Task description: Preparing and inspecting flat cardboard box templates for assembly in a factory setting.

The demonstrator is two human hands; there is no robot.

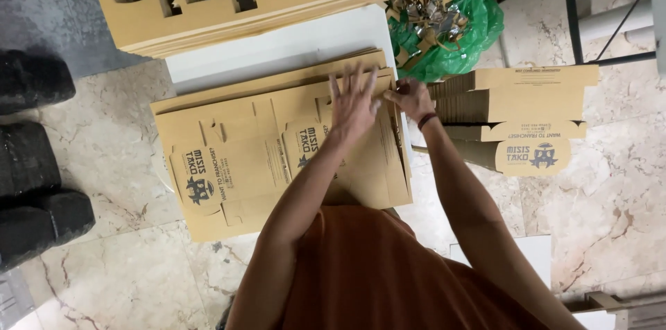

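Left hand [354, 102] flat on flat carton [277, 157] — fingers spread apart, right hand [411, 98] pinching carton's far corner, fingers together, folded boxes [513, 118] beside, green bag [444, 14] beyond

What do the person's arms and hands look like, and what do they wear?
Both forearms are bare, with no gloves on the left hand or the right hand. A dark band circles the right wrist. The rust-orange top leaves both arms uncovered.

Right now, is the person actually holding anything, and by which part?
The right hand pinches the far right edge of the top flat cardboard box blank with its fingers. The left hand only presses flat on it.
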